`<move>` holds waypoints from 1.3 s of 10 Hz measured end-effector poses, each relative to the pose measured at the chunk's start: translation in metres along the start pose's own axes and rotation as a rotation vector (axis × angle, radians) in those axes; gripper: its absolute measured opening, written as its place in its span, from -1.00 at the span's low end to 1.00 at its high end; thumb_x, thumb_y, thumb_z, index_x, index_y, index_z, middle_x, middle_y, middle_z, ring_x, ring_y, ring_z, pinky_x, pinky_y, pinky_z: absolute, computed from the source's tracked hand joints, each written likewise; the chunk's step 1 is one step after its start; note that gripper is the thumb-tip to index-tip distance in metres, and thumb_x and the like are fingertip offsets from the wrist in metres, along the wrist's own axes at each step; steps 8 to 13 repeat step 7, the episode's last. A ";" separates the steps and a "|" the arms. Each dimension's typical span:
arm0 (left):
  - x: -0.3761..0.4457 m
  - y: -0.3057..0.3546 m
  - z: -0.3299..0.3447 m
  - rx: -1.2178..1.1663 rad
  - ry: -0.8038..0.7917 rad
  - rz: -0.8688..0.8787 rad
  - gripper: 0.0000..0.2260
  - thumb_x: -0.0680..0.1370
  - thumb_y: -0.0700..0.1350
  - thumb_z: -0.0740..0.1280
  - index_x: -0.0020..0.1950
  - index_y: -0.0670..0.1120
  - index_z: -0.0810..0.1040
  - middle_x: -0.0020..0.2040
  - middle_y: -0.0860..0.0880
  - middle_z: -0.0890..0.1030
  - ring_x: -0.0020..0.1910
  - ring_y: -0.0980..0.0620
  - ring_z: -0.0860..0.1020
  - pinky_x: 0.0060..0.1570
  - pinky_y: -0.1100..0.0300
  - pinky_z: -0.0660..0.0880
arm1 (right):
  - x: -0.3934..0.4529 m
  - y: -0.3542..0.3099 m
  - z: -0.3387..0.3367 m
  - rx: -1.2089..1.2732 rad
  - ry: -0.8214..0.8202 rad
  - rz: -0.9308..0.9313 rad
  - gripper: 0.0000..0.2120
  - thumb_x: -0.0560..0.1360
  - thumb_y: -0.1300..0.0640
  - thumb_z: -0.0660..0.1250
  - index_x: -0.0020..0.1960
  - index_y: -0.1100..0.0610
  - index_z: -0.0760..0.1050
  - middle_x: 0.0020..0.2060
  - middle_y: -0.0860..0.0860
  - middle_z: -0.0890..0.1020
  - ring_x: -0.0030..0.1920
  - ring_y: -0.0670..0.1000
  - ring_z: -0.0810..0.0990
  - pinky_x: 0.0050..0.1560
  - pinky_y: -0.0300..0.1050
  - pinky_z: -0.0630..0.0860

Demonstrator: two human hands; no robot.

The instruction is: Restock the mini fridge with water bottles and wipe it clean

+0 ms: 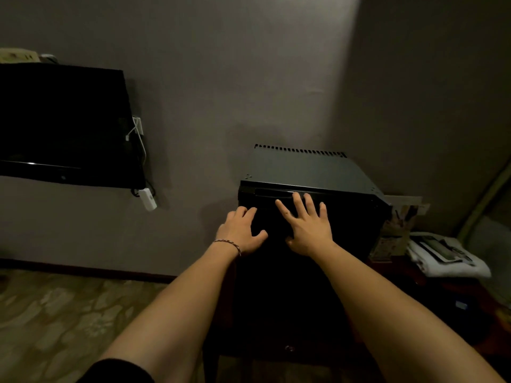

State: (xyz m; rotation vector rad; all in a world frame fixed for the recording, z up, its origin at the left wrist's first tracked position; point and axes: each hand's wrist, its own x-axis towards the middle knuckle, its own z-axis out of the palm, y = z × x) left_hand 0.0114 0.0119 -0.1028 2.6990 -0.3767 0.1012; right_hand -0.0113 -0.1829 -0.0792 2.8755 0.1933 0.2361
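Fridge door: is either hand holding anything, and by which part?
Nothing is held. Both hands, left and right, lie open against the fridge door.

Both bare arms reach forward, left hand (243,233) loosely curled, right hand (308,228) spread flat, fingers straight.

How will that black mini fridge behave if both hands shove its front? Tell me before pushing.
The mini fridge looks boxy, rigid and metal-topped, so probably heavy and slow to slide. It sits raised on a dark stand, so a high push by the left hand and right hand might tip it.
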 end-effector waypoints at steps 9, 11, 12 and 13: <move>-0.022 0.022 -0.030 -0.535 -0.044 -0.010 -0.62 0.56 0.27 0.23 -0.07 -0.02 0.61 -0.11 0.02 0.62 -0.09 0.03 0.58 -0.11 0.13 0.48 | -0.036 -0.006 -0.041 0.562 -0.105 0.205 -0.45 0.55 -0.32 0.19 0.27 0.09 0.53 0.27 0.13 0.54 0.28 0.10 0.50 0.26 0.16 0.49; -0.022 0.022 -0.030 -0.535 -0.044 -0.010 -0.62 0.56 0.27 0.23 -0.07 -0.02 0.61 -0.11 0.02 0.62 -0.09 0.03 0.58 -0.11 0.13 0.48 | -0.036 -0.006 -0.041 0.562 -0.105 0.205 -0.45 0.55 -0.32 0.19 0.27 0.09 0.53 0.27 0.13 0.54 0.28 0.10 0.50 0.26 0.16 0.49; -0.022 0.022 -0.030 -0.535 -0.044 -0.010 -0.62 0.56 0.27 0.23 -0.07 -0.02 0.61 -0.11 0.02 0.62 -0.09 0.03 0.58 -0.11 0.13 0.48 | -0.036 -0.006 -0.041 0.562 -0.105 0.205 -0.45 0.55 -0.32 0.19 0.27 0.09 0.53 0.27 0.13 0.54 0.28 0.10 0.50 0.26 0.16 0.49; -0.022 0.022 -0.030 -0.535 -0.044 -0.010 -0.62 0.56 0.27 0.23 -0.07 -0.02 0.61 -0.11 0.02 0.62 -0.09 0.03 0.58 -0.11 0.13 0.48 | -0.036 -0.006 -0.041 0.562 -0.105 0.205 -0.45 0.55 -0.32 0.19 0.27 0.09 0.53 0.27 0.13 0.54 0.28 0.10 0.50 0.26 0.16 0.49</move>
